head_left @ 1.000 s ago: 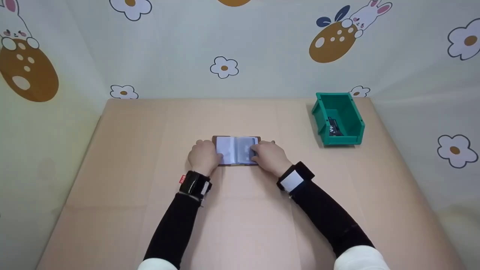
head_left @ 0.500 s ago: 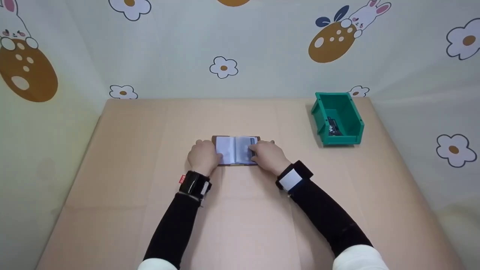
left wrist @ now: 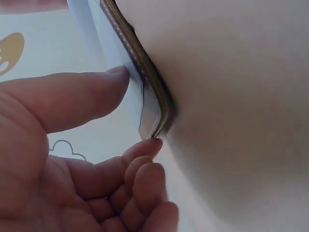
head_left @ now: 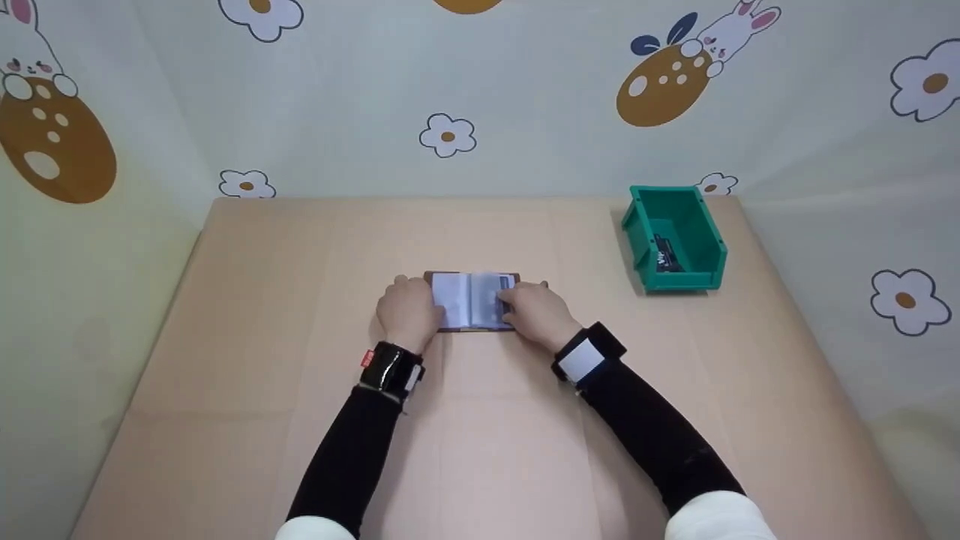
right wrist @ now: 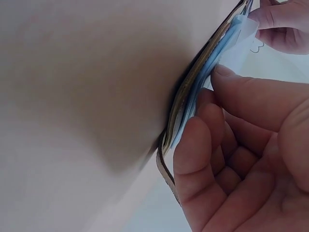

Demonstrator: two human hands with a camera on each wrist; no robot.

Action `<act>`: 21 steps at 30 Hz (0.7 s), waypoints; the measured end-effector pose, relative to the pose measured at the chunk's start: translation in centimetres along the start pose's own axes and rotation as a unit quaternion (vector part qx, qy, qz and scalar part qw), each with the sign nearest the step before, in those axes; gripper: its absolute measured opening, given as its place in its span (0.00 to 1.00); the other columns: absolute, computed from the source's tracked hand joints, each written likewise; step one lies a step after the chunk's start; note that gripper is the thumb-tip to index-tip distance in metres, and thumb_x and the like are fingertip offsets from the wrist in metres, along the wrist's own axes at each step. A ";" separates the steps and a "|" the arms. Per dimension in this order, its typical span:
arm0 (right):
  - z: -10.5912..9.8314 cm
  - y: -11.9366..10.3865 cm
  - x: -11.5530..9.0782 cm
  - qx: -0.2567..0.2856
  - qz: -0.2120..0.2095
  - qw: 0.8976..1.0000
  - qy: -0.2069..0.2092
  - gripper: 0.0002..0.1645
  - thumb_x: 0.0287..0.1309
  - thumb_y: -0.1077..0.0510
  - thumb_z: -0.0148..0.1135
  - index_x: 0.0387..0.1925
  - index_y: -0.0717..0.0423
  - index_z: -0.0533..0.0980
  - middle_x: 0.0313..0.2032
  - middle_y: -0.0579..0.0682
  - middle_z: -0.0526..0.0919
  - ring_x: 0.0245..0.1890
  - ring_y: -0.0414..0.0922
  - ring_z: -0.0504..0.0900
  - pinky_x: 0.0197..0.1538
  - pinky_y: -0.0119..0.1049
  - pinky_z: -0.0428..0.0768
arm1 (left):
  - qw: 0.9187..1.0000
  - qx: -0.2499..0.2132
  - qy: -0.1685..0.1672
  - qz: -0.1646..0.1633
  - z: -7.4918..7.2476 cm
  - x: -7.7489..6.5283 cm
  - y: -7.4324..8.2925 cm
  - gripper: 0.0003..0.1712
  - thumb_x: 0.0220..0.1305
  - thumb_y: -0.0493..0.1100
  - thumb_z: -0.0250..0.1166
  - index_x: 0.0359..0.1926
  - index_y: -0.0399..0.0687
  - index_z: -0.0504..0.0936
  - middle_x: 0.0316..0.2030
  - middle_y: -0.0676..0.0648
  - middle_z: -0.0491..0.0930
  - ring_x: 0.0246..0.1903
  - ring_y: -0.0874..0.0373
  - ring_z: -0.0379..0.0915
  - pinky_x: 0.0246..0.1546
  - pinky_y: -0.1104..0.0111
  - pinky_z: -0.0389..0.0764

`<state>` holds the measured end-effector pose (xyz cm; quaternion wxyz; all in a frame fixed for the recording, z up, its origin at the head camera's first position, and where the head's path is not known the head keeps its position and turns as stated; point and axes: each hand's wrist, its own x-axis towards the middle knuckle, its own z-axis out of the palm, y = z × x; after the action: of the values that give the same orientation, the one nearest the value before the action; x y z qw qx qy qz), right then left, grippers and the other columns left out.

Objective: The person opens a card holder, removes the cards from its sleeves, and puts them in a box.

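Note:
A brown card holder [head_left: 453,300] lies spread open on the table, its milky clear plastic sleeves [head_left: 485,304] showing on both sides of the fold. My left hand [head_left: 407,311] grips its left edge; in the left wrist view the thumb lies on the inner page and a fingertip meets the corner of the stitched cover [left wrist: 140,60]. At the opposite edge, my right hand [head_left: 541,311] pinches the sleeves between thumb and curled fingers. The right wrist view shows the bluish sleeve edges [right wrist: 205,70] stacked above the brown cover, with a narrow strap [right wrist: 166,171] sticking out below.
A green bin [head_left: 679,281] stands at the back right of the tan table [head_left: 315,450], with a black packet with white lettering [head_left: 664,255] inside. Pale curtains [head_left: 360,97] printed with flowers and rabbits enclose the back and sides.
Both hands stay in place on the card holder. A dark patch has come into sight at the upper right of the right-hand sleeve, beside my right thumb.

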<state>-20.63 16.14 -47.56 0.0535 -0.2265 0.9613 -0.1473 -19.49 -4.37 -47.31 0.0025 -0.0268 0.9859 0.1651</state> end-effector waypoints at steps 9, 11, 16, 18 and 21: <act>0.0 0.1 0.0 0.003 -0.002 1.000 0.007 0.07 0.56 0.64 0.68 0.38 0.58 0.81 0.32 0.56 0.82 0.35 0.52 0.81 0.44 0.52 0.78 | 0.987 0.015 0.008 0.161 0.3 -0.6 2.6 0.28 0.55 0.47 0.75 0.48 0.30 0.79 0.42 0.38 0.77 0.41 0.44 0.77 0.41 0.55 0.79; 0.0 0.2 0.0 0.005 -0.004 1.000 0.011 0.07 0.55 0.64 0.68 0.37 0.58 0.81 0.32 0.56 0.82 0.35 0.53 0.81 0.43 0.53 0.78 | 0.981 0.020 0.005 0.192 0.5 -0.9 3.1 0.26 0.54 0.47 0.76 0.45 0.31 0.80 0.42 0.38 0.77 0.40 0.45 0.77 0.41 0.55 0.79; 0.1 0.3 0.0 0.011 -0.014 1.000 0.021 0.05 0.54 0.64 0.68 0.32 0.57 0.79 0.30 0.55 0.81 0.34 0.53 0.81 0.48 0.58 0.76 | 0.969 0.036 0.015 0.244 1.3 -1.3 3.7 0.19 0.51 0.44 0.77 0.38 0.36 0.81 0.39 0.41 0.78 0.37 0.46 0.77 0.38 0.56 0.79; 0.2 0.3 0.0 0.013 -0.017 0.999 0.025 0.05 0.53 0.64 0.68 0.30 0.57 0.78 0.29 0.55 0.81 0.33 0.53 0.81 0.50 0.60 0.75 | 0.965 0.044 0.021 0.258 1.5 -1.3 3.9 0.18 0.50 0.43 0.77 0.37 0.37 0.81 0.38 0.41 0.78 0.35 0.47 0.77 0.36 0.57 0.79; 0.2 0.4 -0.1 0.017 -0.017 0.999 0.024 0.05 0.54 0.64 0.68 0.28 0.56 0.77 0.29 0.54 0.81 0.34 0.53 0.81 0.50 0.59 0.75 | 0.959 0.055 0.038 0.276 1.9 -1.4 4.1 0.17 0.50 0.42 0.77 0.37 0.38 0.82 0.36 0.42 0.78 0.33 0.47 0.77 0.34 0.57 0.79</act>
<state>-20.68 16.42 -47.88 0.0315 -0.2377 0.9558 -0.1704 -18.37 0.17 -47.72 -0.0792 0.2403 0.9618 0.1040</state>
